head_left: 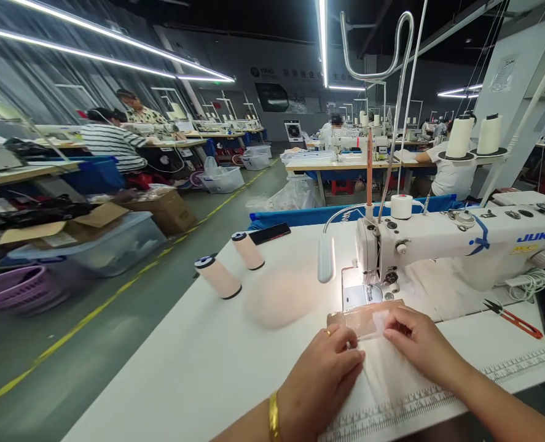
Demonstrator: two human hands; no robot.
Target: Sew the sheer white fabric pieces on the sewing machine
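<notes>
- Progress: the work appeared to be at a handling stage in front of the sewing machine (438,239). The white cloth (383,368) was laid out flat on the desk (198,362), and its upper part was gathered between the 2 hands.
- Remaining: no part of the white cloth was visibly under the needle. Whether any seam was finished could not be told; the amount left could not be told either.
- Right hand (419,344): the thumb and forefinger were closed on a raised corner of the white cloth.
- Left hand (330,368): the fingers were curled, with the thumb and forefinger closed on the left edge of the white cloth.
- Position of the white cloth: it lay between the 2 hands, touched both, and extended toward the ruler (392,412) along the near edge.
- Position of the shiny tan strip (362,320): it lay just beyond the fingertips, between the hands and the metal plate (355,297).
- Surroundings: the scissors (514,319) lay to the right of the right hand, apart from it. 2 thread cones, the nearer (218,277) and the farther (249,250), stood at the far left.
</notes>
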